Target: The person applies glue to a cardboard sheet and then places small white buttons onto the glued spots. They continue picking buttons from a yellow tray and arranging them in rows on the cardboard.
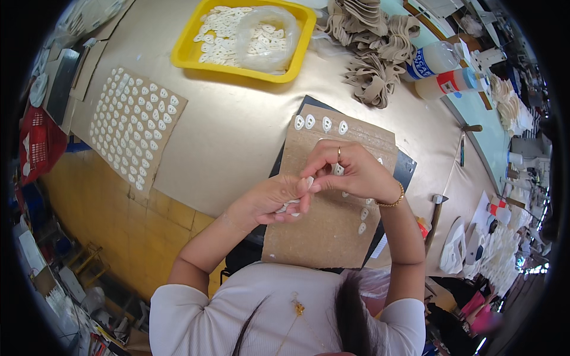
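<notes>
My left hand (274, 194) is closed around several small white oval pieces with holes (290, 206), tucked in its palm and fingers. At its fingertips one more white piece (310, 182) shows, and my right hand (359, 171) pinches at that same piece, thumb against forefinger. Both hands meet above a brown cardboard sheet (317, 234) that lies on a dark board (406, 169). Along the sheet's far edge sits a row of white oval pieces (326, 124), with others down its right side (364, 213). My right hand and wrist hide part of the sheet.
Beyond the sheet stands a yellow tray (179, 54) of white pieces, some in a plastic bag. A second cardboard sheet (160, 155), covered with white pieces, lies left. Beige stacked strips (374, 77), bottles (445, 84) and a hammer (436, 216) are on the right.
</notes>
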`<state>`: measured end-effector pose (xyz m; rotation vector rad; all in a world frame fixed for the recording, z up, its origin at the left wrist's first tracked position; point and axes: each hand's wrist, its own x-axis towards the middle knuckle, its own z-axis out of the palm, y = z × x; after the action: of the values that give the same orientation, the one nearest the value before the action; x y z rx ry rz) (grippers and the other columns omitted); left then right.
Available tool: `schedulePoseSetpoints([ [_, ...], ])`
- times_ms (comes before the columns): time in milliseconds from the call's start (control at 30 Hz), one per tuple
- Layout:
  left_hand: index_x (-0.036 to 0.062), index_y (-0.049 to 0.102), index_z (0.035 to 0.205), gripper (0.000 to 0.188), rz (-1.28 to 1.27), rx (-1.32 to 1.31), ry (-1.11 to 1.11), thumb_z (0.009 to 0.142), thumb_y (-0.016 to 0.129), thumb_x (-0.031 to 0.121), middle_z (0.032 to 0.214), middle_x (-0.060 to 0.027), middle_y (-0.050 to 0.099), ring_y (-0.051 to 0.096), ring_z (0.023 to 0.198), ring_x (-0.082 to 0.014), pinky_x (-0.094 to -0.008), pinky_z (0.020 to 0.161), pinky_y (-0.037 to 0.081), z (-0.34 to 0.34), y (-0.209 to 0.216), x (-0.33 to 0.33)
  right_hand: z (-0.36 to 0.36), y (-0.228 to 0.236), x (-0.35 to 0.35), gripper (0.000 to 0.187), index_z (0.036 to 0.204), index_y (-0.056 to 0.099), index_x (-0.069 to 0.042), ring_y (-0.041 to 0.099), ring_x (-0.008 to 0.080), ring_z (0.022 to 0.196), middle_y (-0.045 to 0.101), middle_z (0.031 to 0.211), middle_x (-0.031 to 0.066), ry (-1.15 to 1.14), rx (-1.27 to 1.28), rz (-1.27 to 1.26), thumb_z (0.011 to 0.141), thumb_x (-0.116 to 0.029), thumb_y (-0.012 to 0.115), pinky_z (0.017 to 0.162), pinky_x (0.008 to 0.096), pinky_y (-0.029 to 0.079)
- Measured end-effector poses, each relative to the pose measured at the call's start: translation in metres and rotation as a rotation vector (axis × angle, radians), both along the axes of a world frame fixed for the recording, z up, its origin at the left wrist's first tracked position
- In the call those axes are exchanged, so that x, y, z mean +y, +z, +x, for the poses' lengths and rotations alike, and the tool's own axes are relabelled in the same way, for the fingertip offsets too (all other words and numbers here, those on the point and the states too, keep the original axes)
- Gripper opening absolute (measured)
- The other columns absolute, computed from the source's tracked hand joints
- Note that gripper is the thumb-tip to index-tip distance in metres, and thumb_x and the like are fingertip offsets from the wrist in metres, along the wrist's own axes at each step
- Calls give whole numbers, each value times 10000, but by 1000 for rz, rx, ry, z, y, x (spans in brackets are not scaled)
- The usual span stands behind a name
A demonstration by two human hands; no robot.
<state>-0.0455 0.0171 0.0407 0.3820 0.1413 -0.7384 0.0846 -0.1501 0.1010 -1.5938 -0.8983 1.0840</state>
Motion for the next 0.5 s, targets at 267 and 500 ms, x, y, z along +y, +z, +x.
schedulePoseSetpoints([
  [267, 90, 602, 787, 436, -232, 114, 132, 969, 413, 437, 552, 22, 402, 347, 385, -82, -216, 347, 266, 3, 2, -1, 12, 0, -11, 150, 811, 591, -8, 598, 57, 720, 622, 813, 14, -438, 213, -102, 812, -96, 712, 628, 199, 481],
  [500, 92, 579, 810, 410, -304, 111, 192, 1004, 358, 379, 554, 37, 389, 352, 409, -72, -215, 376, 282, -5, -8, -3, 46, -21, 1, 173, 934, 633, 5, 622, 72, 683, 663, 768, 29, -461, -212, -257, 801, -90, 690, 638, 220, 493],
])
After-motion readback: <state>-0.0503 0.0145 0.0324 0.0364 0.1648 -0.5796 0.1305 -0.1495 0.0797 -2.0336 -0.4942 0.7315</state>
